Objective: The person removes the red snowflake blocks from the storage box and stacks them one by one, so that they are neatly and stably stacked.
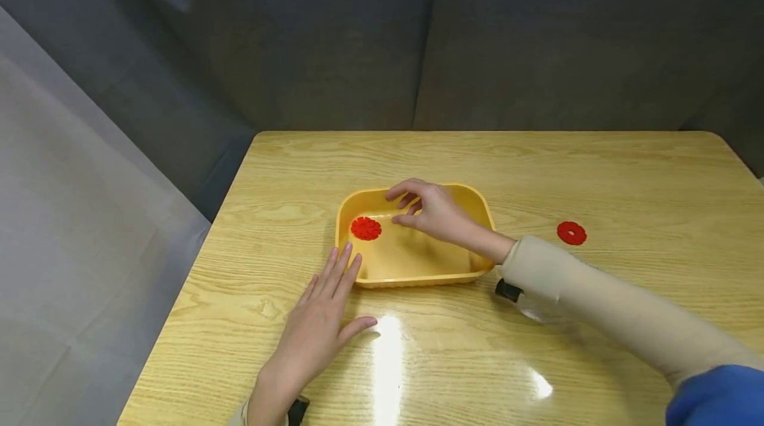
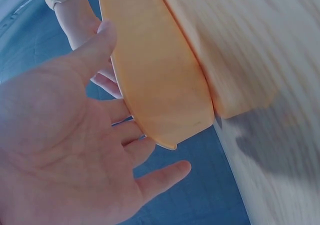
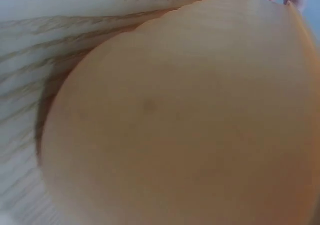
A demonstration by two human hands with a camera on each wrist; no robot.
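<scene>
A yellow plastic tray (image 1: 412, 260) sits on the table, with a small pile of red notched discs (image 1: 366, 228) in its left end. My left hand (image 1: 316, 326) lies at the front left corner, its straight fingers reaching the rim; the left wrist view has this hand (image 2: 75, 145) palm toward the camera beside the tray's wall (image 2: 160, 70). Over the tray's interior hovers my right hand (image 1: 432, 209), fingers loosely bent, thumb and forefinger apart with nothing between them. The tray's outer wall (image 3: 175, 115) fills most of the right wrist view, where the right hand is hidden.
One more red notched disc (image 1: 572, 233) lies flat on the wooden table (image 1: 644, 194), right of the tray. Dark grey cloth (image 1: 334, 41) hangs behind the table, and paler cloth (image 1: 77, 247) runs along its left side.
</scene>
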